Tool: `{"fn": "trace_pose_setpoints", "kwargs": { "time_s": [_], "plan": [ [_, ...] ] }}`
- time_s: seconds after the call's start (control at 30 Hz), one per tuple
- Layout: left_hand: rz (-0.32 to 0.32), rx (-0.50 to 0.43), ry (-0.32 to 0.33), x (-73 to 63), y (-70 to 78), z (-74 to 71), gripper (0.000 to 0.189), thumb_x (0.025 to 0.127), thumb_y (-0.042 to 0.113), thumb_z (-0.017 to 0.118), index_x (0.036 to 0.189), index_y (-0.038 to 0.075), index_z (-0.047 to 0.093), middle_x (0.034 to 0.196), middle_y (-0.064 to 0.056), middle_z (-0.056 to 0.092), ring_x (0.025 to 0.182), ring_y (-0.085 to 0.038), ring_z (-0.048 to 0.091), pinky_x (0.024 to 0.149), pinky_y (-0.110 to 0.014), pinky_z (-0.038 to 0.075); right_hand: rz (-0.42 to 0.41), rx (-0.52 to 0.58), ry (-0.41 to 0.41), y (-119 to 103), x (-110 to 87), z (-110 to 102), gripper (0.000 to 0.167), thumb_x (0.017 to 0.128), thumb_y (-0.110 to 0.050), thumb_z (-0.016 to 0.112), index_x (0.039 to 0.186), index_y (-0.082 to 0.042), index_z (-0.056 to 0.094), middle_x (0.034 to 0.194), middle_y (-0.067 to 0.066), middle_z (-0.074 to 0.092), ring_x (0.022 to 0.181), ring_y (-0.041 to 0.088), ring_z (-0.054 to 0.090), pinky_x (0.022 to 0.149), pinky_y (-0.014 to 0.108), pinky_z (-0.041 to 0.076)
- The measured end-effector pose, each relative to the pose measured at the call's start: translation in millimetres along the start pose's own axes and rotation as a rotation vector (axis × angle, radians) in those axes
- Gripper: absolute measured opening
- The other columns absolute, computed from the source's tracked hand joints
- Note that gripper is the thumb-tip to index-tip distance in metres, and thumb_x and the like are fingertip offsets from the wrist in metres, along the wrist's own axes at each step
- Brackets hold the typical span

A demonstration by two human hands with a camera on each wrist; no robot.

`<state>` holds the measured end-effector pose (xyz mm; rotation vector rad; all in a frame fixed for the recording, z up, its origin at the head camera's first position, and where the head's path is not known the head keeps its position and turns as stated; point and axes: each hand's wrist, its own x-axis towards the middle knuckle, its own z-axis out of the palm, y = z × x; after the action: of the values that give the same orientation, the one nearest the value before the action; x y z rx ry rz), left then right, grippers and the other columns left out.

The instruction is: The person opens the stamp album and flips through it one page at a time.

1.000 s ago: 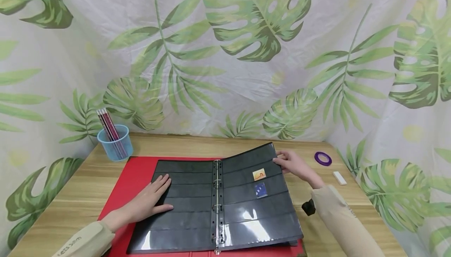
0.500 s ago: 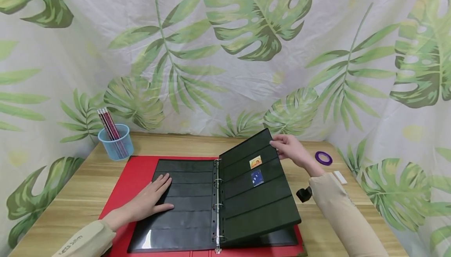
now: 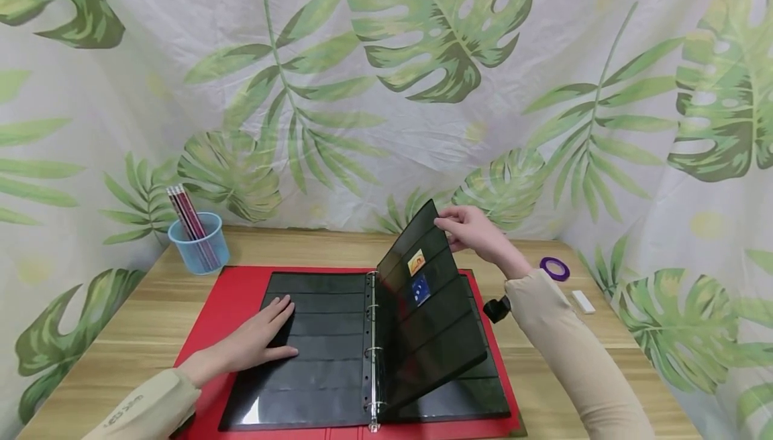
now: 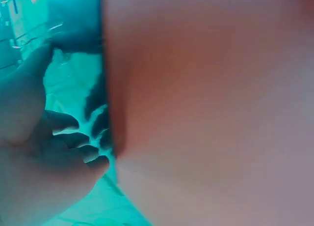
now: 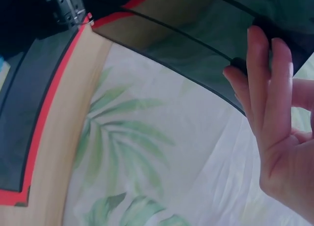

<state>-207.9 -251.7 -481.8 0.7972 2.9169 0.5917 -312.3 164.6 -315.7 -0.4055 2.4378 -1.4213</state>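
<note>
A red ring binder [image 3: 226, 299] lies spread on the table, with black pocket pages held on its metal rings [image 3: 373, 349]. My right hand [image 3: 474, 232] pinches the upper outer corner of a black pocket page [image 3: 431, 319], which stands tilted up from the right side. Two small stamp-like cards, one orange and yellow [image 3: 416, 262] and one blue [image 3: 421, 289], sit in its strips. In the right wrist view, the fingers [image 5: 279, 88] lie against the page's back. My left hand [image 3: 262, 336] rests with fingers spread on the flat left page [image 3: 320, 386].
A light-blue cup [image 3: 199, 245] holding several pencils [image 3: 187, 215] stands at the back left. Purple tape roll [image 3: 554, 269] and a white eraser-like block [image 3: 583, 302] lie at the right. A leaf-patterned curtain [image 3: 386, 125] hangs behind the table.
My right hand has moved up and left, lifting the page steeper and baring another black page beneath. My left hand has stayed in place.
</note>
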Motion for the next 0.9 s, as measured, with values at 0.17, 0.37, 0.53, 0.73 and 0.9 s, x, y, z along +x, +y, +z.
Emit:
{"fn": "trace_pose_setpoints", "kwargs": {
  "time_s": [0.17,0.37,0.53,0.73,0.9],
  "plan": [
    [0.009,-0.042,0.001,12.4,23.4,-18.9,0.087,0.088,0.042,0.072,0.147,-0.012,0.036,0.155,-0.032,0.033,0.142,-0.053,0.032,0.109,-0.062,0.038,-0.005,0.000,0.004,-14.9,5.0,12.3,0.049,0.103,-0.024,0.051,0.145,0.001,0.046,0.129,0.023,0.057,0.071,0.007,0.059,0.072,0.024,0.059],
    [0.046,-0.189,0.024,42.3,73.0,-46.1,0.080,0.094,0.040,0.065,0.151,-0.007,0.033,0.157,-0.027,0.035,0.144,-0.046,0.036,0.113,-0.061,0.035,-0.026,0.032,0.000,-26.0,11.9,27.4,0.049,0.103,-0.024,0.051,0.145,0.000,0.046,0.121,0.016,0.060,0.069,0.007,0.058,0.072,0.025,0.059],
    [0.094,-0.283,0.052,72.4,115.3,-65.2,0.071,0.098,0.038,0.060,0.151,-0.002,0.037,0.154,-0.023,0.043,0.140,-0.039,0.045,0.112,-0.055,0.040,-0.044,0.078,0.005,-32.3,15.2,38.3,0.047,0.103,-0.024,0.051,0.143,0.000,0.049,0.099,0.004,0.058,0.065,0.008,0.054,0.069,0.024,0.058],
    [0.076,-0.492,0.036,95.3,146.3,-87.1,0.067,0.101,0.034,0.055,0.154,0.001,0.030,0.160,-0.019,0.033,0.144,-0.039,0.041,0.111,-0.054,0.042,-0.063,0.081,0.028,-38.1,19.4,50.7,0.044,0.102,-0.028,0.054,0.138,-0.003,0.055,0.092,0.002,0.061,0.062,0.009,0.055,0.066,0.025,0.057],
    [0.031,-0.543,0.060,103.7,154.3,-93.7,0.067,0.103,0.036,0.051,0.155,0.001,0.027,0.159,-0.018,0.036,0.140,-0.037,0.046,0.107,-0.051,0.047,-0.106,0.055,0.041,-34.6,23.5,59.6,0.046,0.101,-0.035,0.055,0.134,-0.003,0.059,0.087,0.005,0.063,0.073,0.013,0.062,0.074,0.031,0.061]
  ]
}}
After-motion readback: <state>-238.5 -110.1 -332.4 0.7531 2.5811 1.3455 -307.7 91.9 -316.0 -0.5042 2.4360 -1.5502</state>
